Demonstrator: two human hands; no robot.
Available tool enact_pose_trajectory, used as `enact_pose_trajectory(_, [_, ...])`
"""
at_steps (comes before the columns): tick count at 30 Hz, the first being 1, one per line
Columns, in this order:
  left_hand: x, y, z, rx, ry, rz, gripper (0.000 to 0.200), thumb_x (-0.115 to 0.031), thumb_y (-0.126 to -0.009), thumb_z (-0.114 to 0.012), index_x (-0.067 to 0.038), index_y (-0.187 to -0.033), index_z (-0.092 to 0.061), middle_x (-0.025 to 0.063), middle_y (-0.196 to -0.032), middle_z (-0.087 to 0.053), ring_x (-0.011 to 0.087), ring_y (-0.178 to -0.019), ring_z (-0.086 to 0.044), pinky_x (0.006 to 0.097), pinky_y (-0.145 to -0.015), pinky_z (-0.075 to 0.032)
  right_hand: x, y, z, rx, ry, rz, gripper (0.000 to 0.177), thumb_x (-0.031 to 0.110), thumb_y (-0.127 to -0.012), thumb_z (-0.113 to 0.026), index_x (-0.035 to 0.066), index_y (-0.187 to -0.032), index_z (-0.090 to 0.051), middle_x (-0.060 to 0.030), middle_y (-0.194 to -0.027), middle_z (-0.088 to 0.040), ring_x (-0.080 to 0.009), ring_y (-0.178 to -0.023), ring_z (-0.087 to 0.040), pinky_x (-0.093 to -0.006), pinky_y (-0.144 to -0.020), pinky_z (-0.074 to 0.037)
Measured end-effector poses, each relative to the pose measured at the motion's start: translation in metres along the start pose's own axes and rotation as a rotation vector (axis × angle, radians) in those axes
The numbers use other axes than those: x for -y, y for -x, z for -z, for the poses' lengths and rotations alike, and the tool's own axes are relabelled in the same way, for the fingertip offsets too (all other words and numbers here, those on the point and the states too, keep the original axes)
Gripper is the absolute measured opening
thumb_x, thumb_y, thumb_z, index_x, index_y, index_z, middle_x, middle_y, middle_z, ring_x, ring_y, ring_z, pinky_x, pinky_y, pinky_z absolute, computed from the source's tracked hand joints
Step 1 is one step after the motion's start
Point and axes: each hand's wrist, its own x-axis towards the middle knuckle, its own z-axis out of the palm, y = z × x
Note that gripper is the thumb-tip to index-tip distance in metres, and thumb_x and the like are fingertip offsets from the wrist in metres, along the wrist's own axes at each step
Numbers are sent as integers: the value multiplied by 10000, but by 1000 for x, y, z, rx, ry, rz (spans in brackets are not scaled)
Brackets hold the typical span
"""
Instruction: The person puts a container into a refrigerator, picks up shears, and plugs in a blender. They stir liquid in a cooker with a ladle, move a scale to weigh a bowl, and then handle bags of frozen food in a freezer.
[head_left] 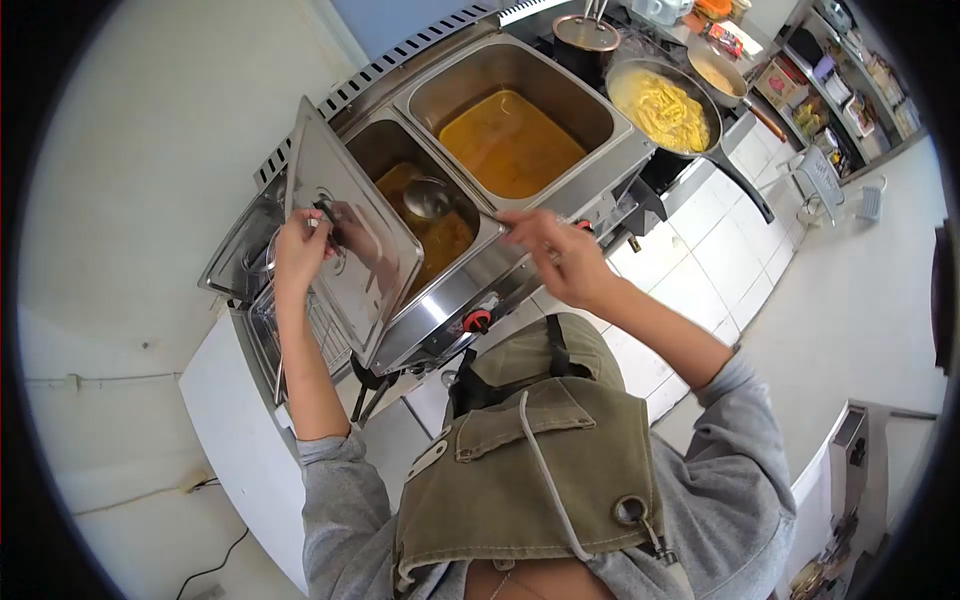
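My left hand [300, 250] is closed around the handle of a metal lid [378, 275], which stands tilted up at the left side of a narrow steel food pan [386, 138]. Brownish-orange broth lies in that pan. The bowl of a ladle [428, 198] hangs over the broth, its handle running right to my right hand [560, 255], whose fingers are closed on the end. A wider steel pan [465, 75] of orange broth sits alongside, in the same metal warmer [440, 318].
A frying pan [712, 125] of yellow food stands on the stove at the right, its long handle sticking out. Behind it are a small pot [585, 35] and another pan [722, 75]. A wire rack [325, 330] lies left of the warmer, whose front has red knobs [477, 321].
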Motion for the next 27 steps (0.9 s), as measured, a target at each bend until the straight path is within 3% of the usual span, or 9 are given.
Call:
enact_pose_trajectory(3, [-3, 2, -7, -4, -18, -10, 210, -85, -763, -544, 33, -935, -515, 87, -543, -556, 119, -450, -538, 252, -443, -414, -8, -6, 1, -501, -632, -359, 88, 41, -888, -382, -14, -920, -442, -196, -996, -561, -250, -825, -608, -350, -768, -493])
enact_pose_trajectory(8, [-11, 3, -24, 35, -163, -17, 224, -133, -723, -590, 22, -875, -532, 138, -573, -578, 227, -495, -590, 313, -503, -449, -39, -8, 43, -760, -795, -416, 170, 153, -920, -340, 6, -897, -422, -229, -1013, -552, -280, -857, -609, -338, -784, -478])
enact_pose_trajectory(9, [-5, 1, -31, -13, -263, -66, 241, -153, -704, -606, 21, -859, -546, 180, -623, -593, 313, -606, -606, 356, -572, -464, -39, -9, 47, -780, -791, -421, 160, 150, -918, -345, 11, -898, -422, -227, -1018, -551, -280, -866, -607, -338, -799, -471])
enact_pose_trajectory(12, [-2, -2, -46, -21, -353, -64, 261, -157, -688, -608, 25, -867, -557, 216, -700, -600, 354, -721, -600, 394, -640, -474, -35, -11, 52, -796, -761, -401, 135, 140, -917, -342, 27, -905, -415, -227, -1049, -533, -289, -920, -587, -359, -844, -453])
enact_pose_trajectory(16, [20, -9, -69, -123, -465, -213, 245, -167, -663, -604, 33, -803, -586, 225, -710, -586, 374, -706, -586, 441, -629, -470, -27, -18, 47, -772, -644, -320, 143, 173, -918, -363, 34, -932, -396, -218, -1107, -493, -322, -923, -578, -377, -863, -444])
enact_pose_trajectory(20, [-6, -7, -66, -67, -453, -148, 227, -151, -638, -590, 58, -726, -596, 242, -780, -591, 380, -741, -589, 447, -659, -480, -26, -28, 36, -623, -259, -175, 149, 129, -924, -357, 11, -992, -415, -213, -1090, -490, -321, -934, -562, -389, -834, -445])
enact_pose_trajectory(22, [-6, -15, -72, -89, -415, -62, 327, -145, -669, -580, 87, -898, -554, 235, -796, -597, 374, -750, -595, 441, -671, -482, -18, -32, 33, -142, 419, -194, 185, 57, -907, -364, -25, -1050, -446, -199, -1081, -497, -319, -939, -553, -380, -812, -435])
enact_pose_trajectory(24, [-7, -15, -77, -131, -338, 3, 402, -130, -692, -569, 99, -1013, -491, 228, -851, -598, 368, -784, -594, 433, -684, -482, -11, -34, 26, 175, 602, -161, 222, 15, -883, -382, -38, -1082, -464, -190, -1076, -498, -329, -950, -528, -380, -802, -423])
enact_pose_trajectory(27, [-8, -11, -79, -109, -163, 43, 387, -90, -715, -544, 100, -1040, -451, 228, -903, -589, 361, -824, -587, 422, -689, -480, -4, -40, 16, 51, 513, -101, 128, 52, -892, -376, -21, -947, -466, -171, -1086, -493, -324, -967, -523, -378, -821, -428])
